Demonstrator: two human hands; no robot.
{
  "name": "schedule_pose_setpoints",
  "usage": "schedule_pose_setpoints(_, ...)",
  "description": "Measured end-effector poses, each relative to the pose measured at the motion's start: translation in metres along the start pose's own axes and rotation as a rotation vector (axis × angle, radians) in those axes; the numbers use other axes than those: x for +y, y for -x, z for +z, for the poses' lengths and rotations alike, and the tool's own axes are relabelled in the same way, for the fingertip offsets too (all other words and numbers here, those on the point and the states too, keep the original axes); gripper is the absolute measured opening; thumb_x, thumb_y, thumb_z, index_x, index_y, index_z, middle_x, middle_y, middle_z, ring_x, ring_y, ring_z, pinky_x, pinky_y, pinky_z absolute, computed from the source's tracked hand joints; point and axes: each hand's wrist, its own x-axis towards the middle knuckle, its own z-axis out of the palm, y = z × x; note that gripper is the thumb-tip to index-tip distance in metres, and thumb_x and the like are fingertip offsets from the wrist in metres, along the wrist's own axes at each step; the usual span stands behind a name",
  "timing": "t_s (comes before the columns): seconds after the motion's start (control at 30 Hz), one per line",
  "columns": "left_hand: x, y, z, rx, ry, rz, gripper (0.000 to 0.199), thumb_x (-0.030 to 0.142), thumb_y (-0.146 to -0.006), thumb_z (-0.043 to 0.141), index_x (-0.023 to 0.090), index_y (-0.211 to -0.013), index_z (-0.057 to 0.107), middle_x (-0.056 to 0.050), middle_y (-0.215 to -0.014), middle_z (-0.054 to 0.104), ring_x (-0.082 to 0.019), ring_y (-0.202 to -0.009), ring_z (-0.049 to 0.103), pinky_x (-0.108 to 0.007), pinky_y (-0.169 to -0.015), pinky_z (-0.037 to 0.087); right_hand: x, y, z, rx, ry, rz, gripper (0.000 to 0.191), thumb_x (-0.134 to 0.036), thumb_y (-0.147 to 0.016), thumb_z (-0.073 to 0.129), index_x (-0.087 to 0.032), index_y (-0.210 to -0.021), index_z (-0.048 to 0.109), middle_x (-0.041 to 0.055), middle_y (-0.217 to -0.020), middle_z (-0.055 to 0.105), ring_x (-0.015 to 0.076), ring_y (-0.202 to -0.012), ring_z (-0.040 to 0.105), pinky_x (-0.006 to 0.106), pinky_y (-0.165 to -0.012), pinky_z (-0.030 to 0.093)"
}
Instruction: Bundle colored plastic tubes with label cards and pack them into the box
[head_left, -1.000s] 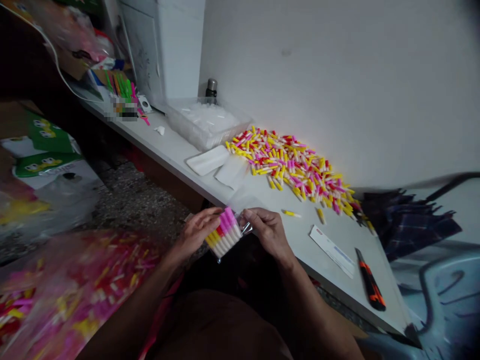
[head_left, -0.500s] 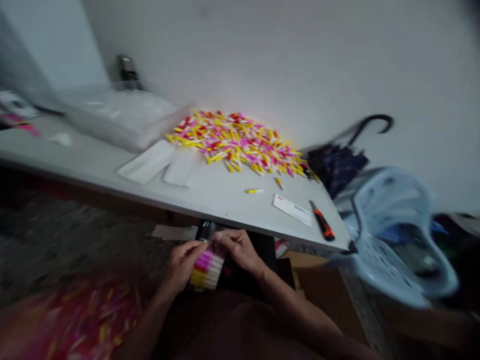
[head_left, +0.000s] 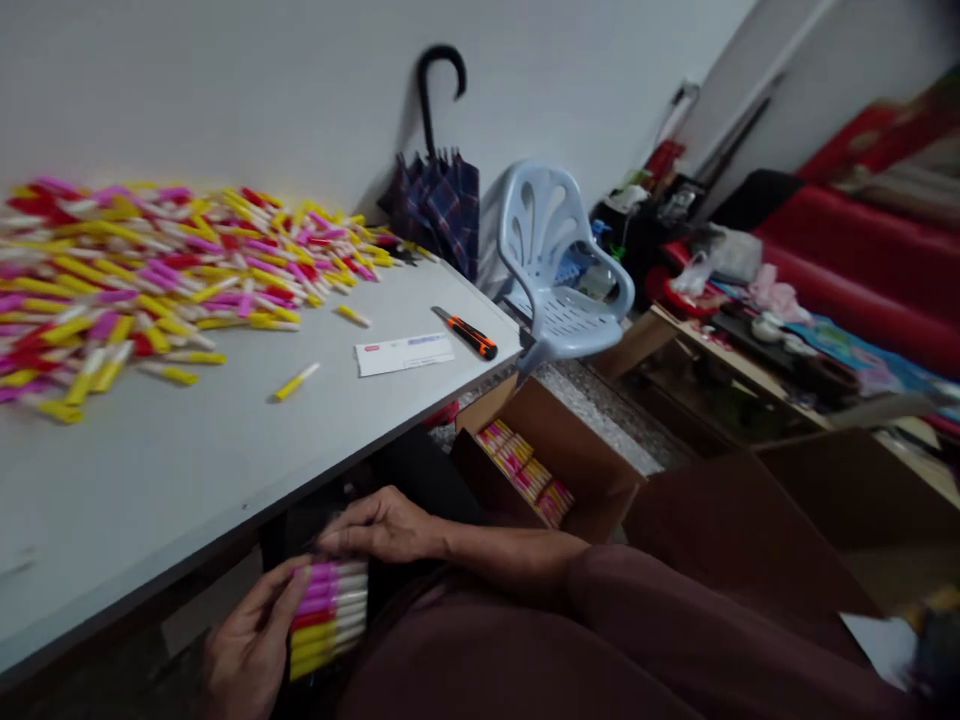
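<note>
In my lap I have a flat pack of small marker-like sticks (head_left: 330,612), lined up in a row with pink, red and yellow halves and white ends; clear wrapping seems to cover it. My left hand (head_left: 251,635) is closed on the pack's left side, thumb on top. At its upper edge my right hand (head_left: 382,527) pinches what looks like the end of the wrapping, though its fingertips are blurred. A large heap of loose sticks (head_left: 172,270) in the same colours covers the back left of the white table (head_left: 187,460).
On the table are a loose yellow stick (head_left: 295,383), a white paper slip (head_left: 405,353) and an orange-black utility knife (head_left: 469,335). A cardboard box (head_left: 592,450) with similar packs stands below right. Beyond are a folded umbrella (head_left: 439,200), blue plastic chair (head_left: 559,270) and red sofa (head_left: 840,260).
My view has swung right, bringing the cardboard boxes and red sofa into sight. Both hands stay on the pack, which now appears farther left and lower.
</note>
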Motion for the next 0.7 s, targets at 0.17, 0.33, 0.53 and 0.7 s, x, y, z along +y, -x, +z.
schedule_pose_setpoints(0.17, 0.04, -0.02, 0.03, -0.03, -0.021, 0.061, 0.047, 0.06, -0.072, 0.084, 0.026, -0.104, 0.077, -0.001, -0.101, 0.079, -0.024, -0.084, 0.074, -0.028, -0.07, 0.063, -0.019, 0.015, -0.025, 0.043, -0.195, -0.003, 0.048, -0.056, -0.077, 0.086, -0.02, -0.109, 0.083, 0.004, -0.107, 0.077, 0.0203, -0.1, 0.07, 0.032, -0.095, 0.052)
schedule_pose_setpoints(0.33, 0.086, -0.043, 0.084, -0.233, 0.09, 0.054, 0.048, 0.051, -0.071, 0.089, 0.019, -0.103, 0.075, -0.004, -0.093, 0.078, -0.02, -0.08, 0.071, -0.026, -0.071, 0.058, -0.044, 0.025, -0.063, 0.251, -0.165, 0.034, 0.041, -0.048, -0.08, 0.085, -0.018, -0.107, 0.084, 0.0047, -0.1, 0.079, 0.0175, -0.089, 0.069, 0.031, -0.088, 0.052)
schedule_pose_setpoints(0.53, 0.108, -0.05, 0.118, -0.444, 0.296, -0.21, 0.048, 0.044, -0.067, 0.093, 0.016, -0.101, 0.074, -0.006, -0.088, 0.077, -0.018, -0.073, 0.07, -0.028, -0.066, 0.058, -0.049, 0.033, -0.092, 0.38, -0.179, 0.103, 0.034, -0.045, -0.085, 0.078, -0.014, -0.096, 0.084, 0.0046, -0.088, 0.078, 0.0148, -0.077, 0.065, 0.028, -0.078, 0.05)
schedule_pose_setpoints(0.7, 0.1, -0.053, 0.116, -0.505, 0.283, -0.268, 0.044, 0.043, -0.07, 0.092, 0.015, -0.1, 0.075, -0.007, -0.089, 0.078, -0.018, -0.072, 0.072, -0.03, -0.066, 0.061, -0.044, 0.039, -0.095, 0.354, -0.207, 0.146, 0.034, -0.046, -0.087, 0.077, -0.015, -0.098, 0.084, 0.0045, -0.089, 0.079, 0.0144, -0.078, 0.067, 0.028, -0.08, 0.051)
